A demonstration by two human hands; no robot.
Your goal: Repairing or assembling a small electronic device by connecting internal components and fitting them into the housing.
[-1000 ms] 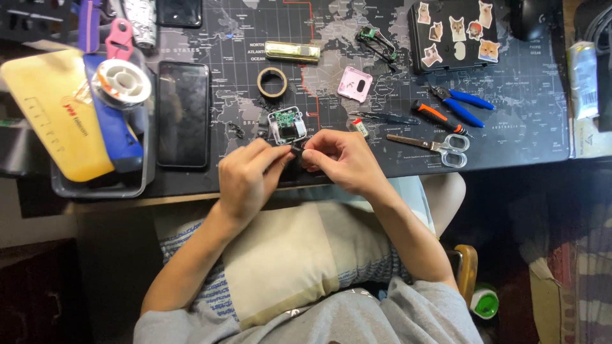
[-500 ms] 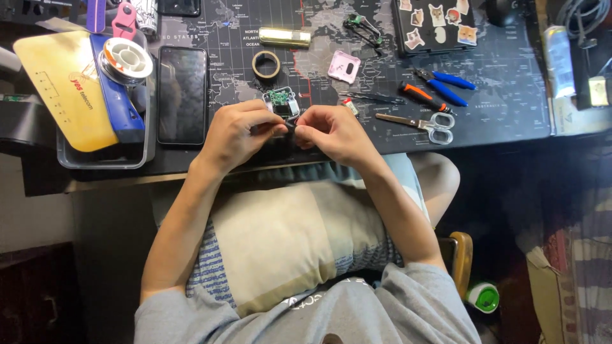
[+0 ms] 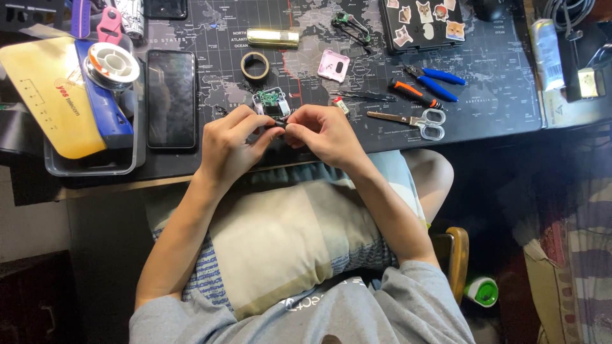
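Far left, a solder spool sits on a blue and yellow case in a tray, a black phone just beside it. Left hand and right hand meet fingertip to fingertip at the desk's near edge, pinching something too small to make out. The small green circuit board in its clear housing lies touching the fingertips, just beyond them. A tape ring lies farther back. Right: scissors, orange-handled cutters, blue pliers.

The circuit board lies just beyond both hands, phone to its left, tape ring farther back (scissors right)
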